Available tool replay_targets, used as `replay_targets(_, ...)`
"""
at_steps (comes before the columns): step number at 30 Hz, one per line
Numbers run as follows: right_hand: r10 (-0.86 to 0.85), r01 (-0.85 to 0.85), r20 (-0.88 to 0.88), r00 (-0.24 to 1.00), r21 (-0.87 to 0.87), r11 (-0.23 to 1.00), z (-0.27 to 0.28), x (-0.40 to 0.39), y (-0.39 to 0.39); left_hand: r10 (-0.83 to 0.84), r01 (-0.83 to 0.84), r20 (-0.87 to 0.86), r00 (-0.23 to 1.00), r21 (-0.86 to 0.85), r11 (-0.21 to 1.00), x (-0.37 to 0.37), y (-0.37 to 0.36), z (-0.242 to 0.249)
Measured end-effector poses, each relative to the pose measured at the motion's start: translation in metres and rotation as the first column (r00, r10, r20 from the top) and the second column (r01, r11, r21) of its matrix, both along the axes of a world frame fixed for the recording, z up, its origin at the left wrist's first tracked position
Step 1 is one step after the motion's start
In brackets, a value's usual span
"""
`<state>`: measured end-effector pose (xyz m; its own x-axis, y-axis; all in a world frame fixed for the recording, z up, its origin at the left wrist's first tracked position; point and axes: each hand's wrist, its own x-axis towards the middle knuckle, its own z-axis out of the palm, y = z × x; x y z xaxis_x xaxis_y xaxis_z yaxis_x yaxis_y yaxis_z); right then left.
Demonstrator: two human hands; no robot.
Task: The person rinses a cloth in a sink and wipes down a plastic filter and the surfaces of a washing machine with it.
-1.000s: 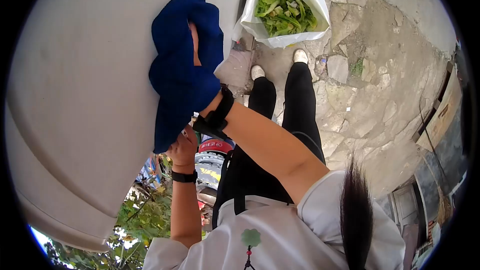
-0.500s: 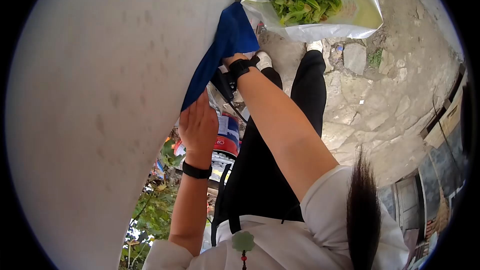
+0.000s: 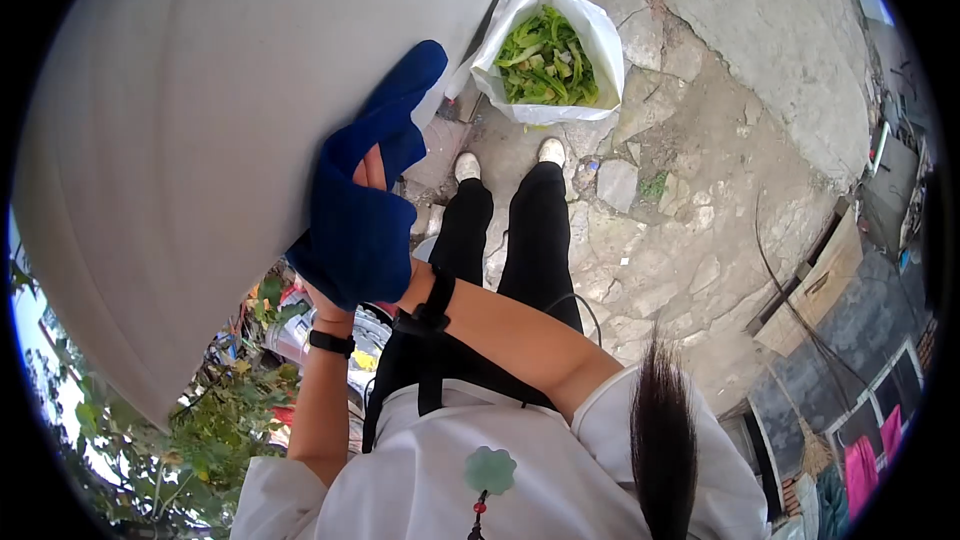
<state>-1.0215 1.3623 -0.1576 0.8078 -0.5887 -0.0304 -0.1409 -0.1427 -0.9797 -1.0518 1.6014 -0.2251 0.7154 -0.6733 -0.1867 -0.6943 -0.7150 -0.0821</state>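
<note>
A dark blue cloth (image 3: 365, 225) hangs bunched and folded against the edge of a large pale grey panel (image 3: 230, 100). My right hand (image 3: 370, 168) is wrapped in the cloth; a few of its fingers show through a fold, curled against the fabric. Just below the cloth's lower edge is my left hand (image 3: 325, 308), its fingers hidden behind the blue fabric. Both wrists wear black bands.
Ahead of my feet, a white plastic bag (image 3: 608, 60) holds chopped green leaves (image 3: 548, 65). Uneven stone paving (image 3: 640, 270) spreads to the right. Leafy plants (image 3: 225, 430) grow at lower left, and a wooden board (image 3: 815, 285) lies at far right.
The cloth has gone from stretched along the panel's edge to bunched over my hands. My left hand has slipped mostly behind it. The view has shifted, so the bag appears farther off.
</note>
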Motion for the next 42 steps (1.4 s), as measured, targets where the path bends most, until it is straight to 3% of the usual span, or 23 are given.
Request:
replay_targets(2,0.096,-0.087,0.076,0.993,-0.108,0.99,0.035,-0.002,-0.014,0.108,-0.108,-0.001,0.994,0.036,0.993,-0.02,0.0,0.0)
replay_targets(3,0.15,-0.131,0.111,0.982,-0.165,0.978,0.051,-0.003,-0.02,0.037,-0.016,0.227,0.973,-0.092,0.996,-0.009,-0.044,0.048)
replay_targets(7,0.377,-0.279,0.183,0.908,-0.408,0.869,0.112,-0.002,-0.04,0.285,-0.256,0.082,0.955,-0.252,0.933,-0.011,-0.071,0.056)
replay_targets(9,0.488,-0.334,0.186,0.853,-0.522,0.784,0.137,0.008,-0.045,0.472,-0.523,-0.239,0.849,-0.518,0.678,-0.006,-0.083,0.051)
replay_targets(11,0.59,-0.374,0.173,0.788,-0.627,0.683,0.158,0.019,-0.043,0.533,-0.566,-0.3,0.791,-0.69,0.452,-0.001,-0.099,0.06)
replay_targets(13,0.683,-0.407,0.132,0.719,-0.716,0.567,0.178,0.026,-0.038,0.552,-0.337,0.157,0.819,-0.647,0.684,0.01,-0.105,0.112)
replay_targets(14,0.723,-0.418,0.102,0.684,-0.757,0.502,0.185,0.028,-0.032,0.582,-0.294,0.091,0.808,-0.793,0.533,0.014,-0.11,0.131)
replay_targets(20,0.874,-0.407,-0.158,0.46,-0.912,0.049,0.229,0.038,0.014,0.567,-0.319,-0.119,0.815,-0.909,0.268,0.036,-0.126,0.189)
replay_targets(22,0.887,-0.497,-0.187,0.422,-0.866,0.054,0.247,0.06,0.042,0.565,-0.293,-0.209,0.798,-0.954,0.061,0.053,-0.115,0.226)
replay_targets(23,0.887,-0.646,-0.113,0.447,-0.727,0.233,0.262,0.077,0.057,0.565,-0.271,-0.236,0.79,-0.962,-0.022,0.063,-0.111,0.23)
replay_targets(24,0.891,-0.663,-0.233,0.39,-0.742,0.097,0.27,0.099,0.063,0.563,-0.244,-0.26,0.784,-0.964,-0.105,0.073,-0.107,0.234)
replay_targets(26,0.929,-0.454,-0.286,0.235,-0.878,-0.155,0.273,0.147,0.047,0.56,-0.183,-0.273,0.782,-0.96,-0.212,0.096,-0.094,0.233)
replay_targets(27,0.936,-0.367,-0.3,0.182,-0.904,-0.219,0.272,0.162,0.03,0.605,-0.141,-0.173,0.777,-0.985,-0.1,0.104,-0.089,0.24)
replay_targets(28,0.941,-0.272,-0.314,0.131,-0.924,-0.27,0.271,0.178,0.013,0.584,-0.127,-0.175,0.792,-0.984,-0.123,0.11,-0.09,0.238)
replay_targets(29,0.913,-0.35,-0.383,0.142,-0.882,-0.315,0.277,0.176,0.004,0.563,-0.114,-0.179,0.807,-0.982,-0.15,0.115,-0.094,0.231)
replay_targets(31,0.824,-0.523,-0.395,0.406,-0.84,-0.145,0.274,0.155,-0.005,0.499,-0.166,-0.251,0.829,-0.964,-0.209,0.112,-0.1,0.226)
replay_targets(33,0.74,-0.578,-0.432,0.516,-0.813,-0.072,0.275,0.125,-0.016,0.339,-0.317,-0.391,0.856,-0.914,-0.255,0.098,-0.107,0.211)
replay_targets(34,0.712,-0.611,-0.402,0.576,-0.79,0.048,0.273,0.106,-0.015,0.254,-0.387,-0.451,0.856,-0.883,-0.265,0.09,-0.107,0.206)
replay_targets(35,0.679,-0.627,-0.414,0.606,-0.774,0.089,0.273,0.086,-0.01,0.263,-0.368,-0.443,0.857,-0.884,-0.289,0.08,-0.107,0.21)
replay_targets(38,0.699,-0.593,-0.499,0.512,-0.794,-0.133,0.277,0.059,0.0,0.233,-0.414,-0.473,0.85,-0.872,-0.26,0.072,-0.121,0.172)
replay_targets(41,0.707,-0.583,-0.533,0.464,-0.785,-0.21,0.277,0.072,0.005,0.257,-0.322,-0.423,0.869,-0.877,-0.357,0.096,-0.118,0.173)
replay_targets(42,0.715,-0.593,-0.535,0.45,-0.777,-0.208,0.277,0.077,0.009,0.316,-0.251,-0.353,0.881,-0.914,-0.319,0.119,-0.107,0.177)
